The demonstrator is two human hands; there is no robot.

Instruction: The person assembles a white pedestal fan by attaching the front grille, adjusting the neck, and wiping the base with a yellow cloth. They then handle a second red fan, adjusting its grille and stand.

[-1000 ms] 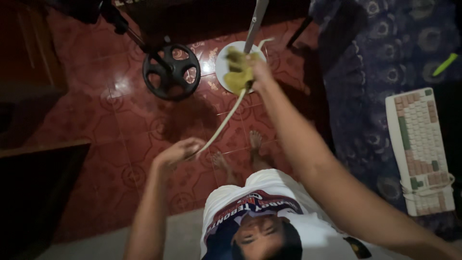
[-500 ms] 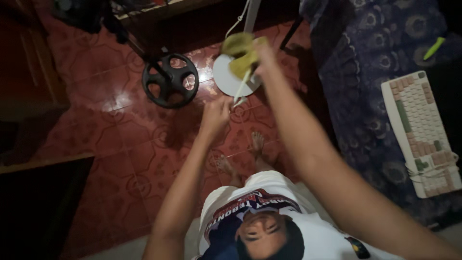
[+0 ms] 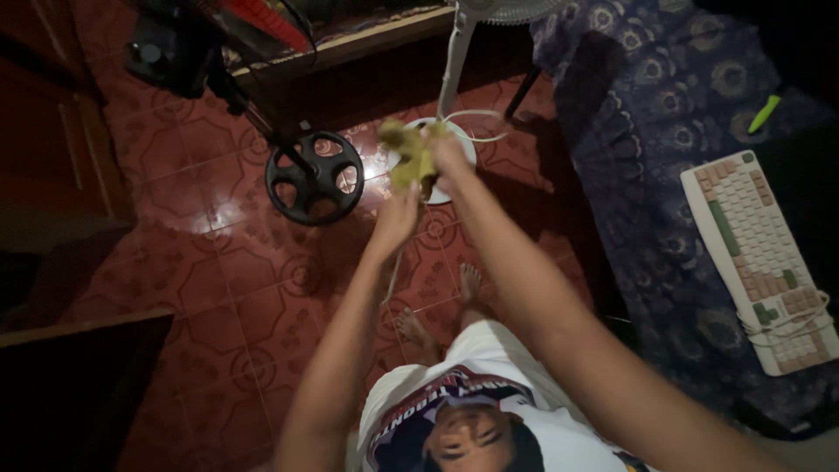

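While the right hand [image 3: 450,153] grips a yellow cloth [image 3: 406,157] above the white fan base [image 3: 459,144], the left hand [image 3: 395,218] pinches the white cord [image 3: 391,275] just below the cloth.

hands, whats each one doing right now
Left hand: closed on the white cord.
Right hand: closed on the yellow cloth.

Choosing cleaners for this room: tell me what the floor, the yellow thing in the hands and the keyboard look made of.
Red patterned floor: likely glazed tile, glossy with grout lines. Crumpled yellow-green rag in the right hand: soft cloth, by its folds. Cream, pink and green keyboard: probably matte plastic.
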